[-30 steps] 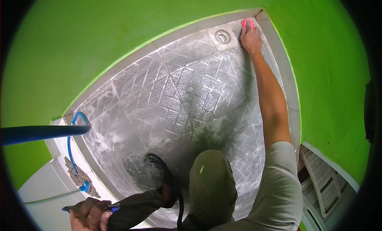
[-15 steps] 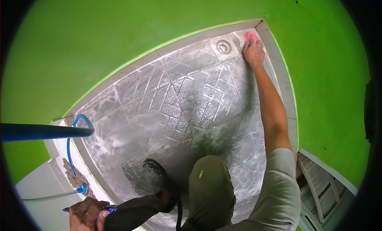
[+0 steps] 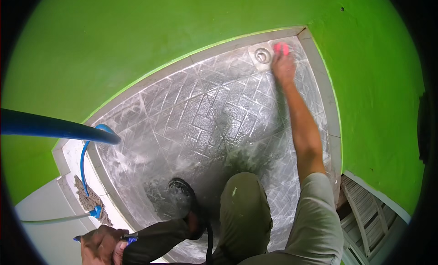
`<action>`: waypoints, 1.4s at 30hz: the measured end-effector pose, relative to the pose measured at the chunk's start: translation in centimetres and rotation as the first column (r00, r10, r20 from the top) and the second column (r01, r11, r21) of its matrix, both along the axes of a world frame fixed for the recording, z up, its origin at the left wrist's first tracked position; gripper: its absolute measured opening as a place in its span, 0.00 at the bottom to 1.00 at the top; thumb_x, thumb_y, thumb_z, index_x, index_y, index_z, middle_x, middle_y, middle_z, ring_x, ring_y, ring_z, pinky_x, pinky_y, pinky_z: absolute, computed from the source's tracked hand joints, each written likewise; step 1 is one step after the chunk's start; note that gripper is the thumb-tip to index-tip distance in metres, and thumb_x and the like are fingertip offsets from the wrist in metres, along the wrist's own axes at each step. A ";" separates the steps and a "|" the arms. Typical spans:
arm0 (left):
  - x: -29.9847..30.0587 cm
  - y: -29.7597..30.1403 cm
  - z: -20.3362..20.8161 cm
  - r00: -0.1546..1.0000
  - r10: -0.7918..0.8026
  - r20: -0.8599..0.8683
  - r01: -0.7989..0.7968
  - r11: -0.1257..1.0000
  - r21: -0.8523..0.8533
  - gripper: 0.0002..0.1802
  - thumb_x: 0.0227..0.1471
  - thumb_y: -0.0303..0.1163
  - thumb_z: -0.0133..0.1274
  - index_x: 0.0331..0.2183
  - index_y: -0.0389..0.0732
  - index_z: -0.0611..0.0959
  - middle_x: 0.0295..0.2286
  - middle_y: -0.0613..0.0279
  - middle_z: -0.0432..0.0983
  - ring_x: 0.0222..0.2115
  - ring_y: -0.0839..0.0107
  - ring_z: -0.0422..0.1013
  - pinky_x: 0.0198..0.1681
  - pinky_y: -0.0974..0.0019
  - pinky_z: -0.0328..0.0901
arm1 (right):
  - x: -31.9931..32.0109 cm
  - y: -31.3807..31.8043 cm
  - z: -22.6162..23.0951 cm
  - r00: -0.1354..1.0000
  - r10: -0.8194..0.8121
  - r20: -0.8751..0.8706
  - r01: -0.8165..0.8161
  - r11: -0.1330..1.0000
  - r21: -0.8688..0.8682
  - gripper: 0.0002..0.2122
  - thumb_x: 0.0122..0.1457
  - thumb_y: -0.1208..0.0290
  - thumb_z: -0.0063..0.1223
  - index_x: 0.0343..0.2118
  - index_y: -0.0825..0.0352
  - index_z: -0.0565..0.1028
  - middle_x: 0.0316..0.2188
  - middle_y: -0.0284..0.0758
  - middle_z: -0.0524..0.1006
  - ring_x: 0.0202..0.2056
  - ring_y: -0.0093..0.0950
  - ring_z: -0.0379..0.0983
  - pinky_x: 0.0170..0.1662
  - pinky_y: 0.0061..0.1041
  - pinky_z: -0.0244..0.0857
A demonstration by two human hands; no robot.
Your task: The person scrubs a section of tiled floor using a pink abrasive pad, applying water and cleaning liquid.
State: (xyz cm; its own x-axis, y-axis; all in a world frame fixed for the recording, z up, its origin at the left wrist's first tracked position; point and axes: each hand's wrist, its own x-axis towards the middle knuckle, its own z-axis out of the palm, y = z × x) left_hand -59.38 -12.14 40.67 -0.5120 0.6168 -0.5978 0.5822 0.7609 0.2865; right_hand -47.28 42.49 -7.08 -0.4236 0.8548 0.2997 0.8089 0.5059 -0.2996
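Observation:
My right hand [image 3: 284, 68] reaches out to the far right corner of the wet, grey patterned tile floor [image 3: 219, 110]. Its fingers are closed over a pink scrubber [image 3: 282, 48], partly hidden and blurred by motion, which presses on the tiles just right of the round drain [image 3: 262, 56]. At the lower left, my left hand [image 3: 101, 246] rests by my bent leg, closed around something blue. Only small blue ends [image 3: 131, 240] poke out past the fingers, so its kind is hidden.
A thick blue hose [image 3: 54, 125] crosses in from the left. A string mop [image 3: 93, 201] with a pale handle lies on the white ledge. Low tiled edging meets green walls [image 3: 374, 82]. My dark shoe [image 3: 182, 192] stands on suds; a slatted white piece [image 3: 365, 210] is at right.
My right hand has slid the pink scrubber leftward, from beside the right edging toward the drain. My left hand keeps its hold. The whole view has shifted slightly.

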 end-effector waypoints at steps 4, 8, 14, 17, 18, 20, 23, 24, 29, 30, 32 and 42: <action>0.8 0.0 1.1 0.994 0.041 -0.100 -0.050 0.995 -0.087 0.20 0.69 0.41 0.41 0.39 0.42 0.86 0.37 0.51 0.82 0.40 0.51 0.78 0.48 0.51 0.70 | -0.3 -9.6 0.4 0.956 0.263 0.132 -0.248 0.961 -0.121 0.24 0.69 0.54 0.44 0.57 0.70 0.72 0.44 0.59 0.75 0.41 0.56 0.76 0.46 0.48 0.73; 0.6 -0.3 1.2 0.995 0.085 -0.050 -0.087 0.995 -0.057 0.20 0.69 0.42 0.42 0.41 0.42 0.86 0.40 0.52 0.82 0.45 0.50 0.76 0.52 0.54 0.67 | 5.3 -1.4 1.8 0.967 0.033 0.251 -0.028 0.999 -0.024 0.23 0.69 0.54 0.45 0.58 0.66 0.72 0.41 0.57 0.75 0.40 0.53 0.77 0.45 0.47 0.74; 1.5 0.4 1.4 0.995 0.018 -0.095 -0.020 1.000 -0.018 0.21 0.69 0.40 0.41 0.38 0.37 0.86 0.37 0.50 0.81 0.41 0.48 0.77 0.47 0.53 0.69 | -0.2 -10.1 0.7 0.920 0.328 0.213 -0.345 0.937 0.050 0.17 0.69 0.60 0.44 0.51 0.69 0.74 0.41 0.56 0.77 0.47 0.51 0.75 0.47 0.47 0.73; 1.1 0.6 1.6 0.998 0.050 -0.049 -0.049 0.999 0.007 0.22 0.68 0.41 0.41 0.38 0.36 0.85 0.36 0.48 0.81 0.39 0.47 0.77 0.45 0.53 0.69 | 4.8 0.7 0.6 0.958 0.159 0.237 -0.152 0.987 -0.049 0.18 0.69 0.58 0.42 0.49 0.68 0.75 0.42 0.56 0.77 0.46 0.53 0.76 0.47 0.50 0.73; 1.2 0.6 1.4 0.999 0.043 -0.012 -0.043 0.999 0.026 0.22 0.68 0.41 0.41 0.38 0.36 0.85 0.36 0.47 0.81 0.38 0.47 0.77 0.44 0.53 0.69 | 5.7 2.4 1.1 0.970 -0.033 0.240 0.060 0.993 -0.105 0.18 0.70 0.56 0.42 0.48 0.66 0.76 0.43 0.57 0.76 0.45 0.55 0.76 0.46 0.53 0.72; 1.6 0.8 1.4 0.999 0.039 0.000 -0.039 0.998 0.049 0.22 0.68 0.41 0.42 0.38 0.35 0.85 0.35 0.46 0.80 0.38 0.47 0.77 0.44 0.53 0.69 | 5.9 0.8 0.9 0.980 -0.023 0.199 0.045 0.993 -0.105 0.19 0.69 0.57 0.42 0.48 0.68 0.75 0.42 0.57 0.76 0.44 0.53 0.76 0.45 0.52 0.73; 2.0 1.6 1.2 1.000 0.014 0.017 -0.016 0.996 0.083 0.23 0.68 0.42 0.41 0.37 0.35 0.85 0.34 0.45 0.80 0.36 0.47 0.77 0.43 0.53 0.69 | 3.8 -6.0 1.2 0.980 0.195 -0.040 -0.198 0.975 -0.098 0.19 0.70 0.58 0.41 0.52 0.67 0.75 0.44 0.59 0.76 0.45 0.55 0.75 0.49 0.49 0.71; 2.1 1.9 1.2 1.000 0.004 0.013 -0.005 0.997 0.072 0.24 0.68 0.43 0.40 0.37 0.34 0.85 0.33 0.45 0.80 0.35 0.48 0.76 0.42 0.54 0.69 | 2.7 -8.2 -0.4 0.951 0.248 0.186 -0.222 0.963 -0.150 0.19 0.70 0.59 0.42 0.54 0.66 0.75 0.46 0.61 0.75 0.49 0.56 0.74 0.54 0.47 0.70; 1.3 -0.3 0.8 0.998 0.056 0.014 -0.057 0.991 0.117 0.24 0.68 0.41 0.40 0.35 0.33 0.84 0.30 0.47 0.78 0.33 0.51 0.74 0.41 0.55 0.68 | 16.8 -17.2 3.5 0.999 0.032 0.044 -0.019 0.963 -0.268 0.22 0.66 0.62 0.47 0.61 0.62 0.72 0.56 0.56 0.72 0.55 0.55 0.71 0.58 0.47 0.67; 1.3 0.0 0.8 0.997 0.079 -0.001 -0.077 0.983 0.169 0.23 0.67 0.40 0.40 0.34 0.32 0.83 0.30 0.48 0.78 0.32 0.51 0.73 0.40 0.55 0.68 | 23.1 -17.9 2.4 0.993 -0.113 0.014 0.114 0.986 -0.120 0.22 0.66 0.60 0.48 0.60 0.62 0.74 0.56 0.56 0.73 0.54 0.55 0.72 0.57 0.47 0.68; 1.1 0.3 1.0 0.996 0.085 0.031 -0.089 0.984 0.156 0.21 0.66 0.37 0.40 0.32 0.32 0.82 0.30 0.48 0.77 0.32 0.52 0.73 0.40 0.54 0.67 | 32.5 -21.9 1.5 0.887 -0.417 0.197 0.446 0.885 -0.137 0.23 0.68 0.56 0.46 0.61 0.62 0.74 0.53 0.58 0.73 0.50 0.55 0.73 0.52 0.48 0.69; 2.2 2.6 1.4 0.996 -0.003 0.092 -0.006 0.995 0.098 0.23 0.68 0.43 0.42 0.36 0.34 0.84 0.32 0.49 0.79 0.34 0.55 0.75 0.41 0.57 0.68 | 28.1 -8.9 -3.9 0.632 -0.770 0.083 0.775 0.631 -0.040 0.19 0.67 0.61 0.44 0.55 0.68 0.73 0.49 0.48 0.78 0.50 0.49 0.74 0.54 0.45 0.67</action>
State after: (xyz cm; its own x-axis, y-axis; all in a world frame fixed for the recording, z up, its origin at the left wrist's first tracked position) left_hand -57.22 -9.53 42.09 -0.4592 0.6740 -0.5787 0.5486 0.7275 0.4121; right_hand -19.20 33.61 -11.03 0.3880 0.8927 0.2293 0.9095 -0.3306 -0.2518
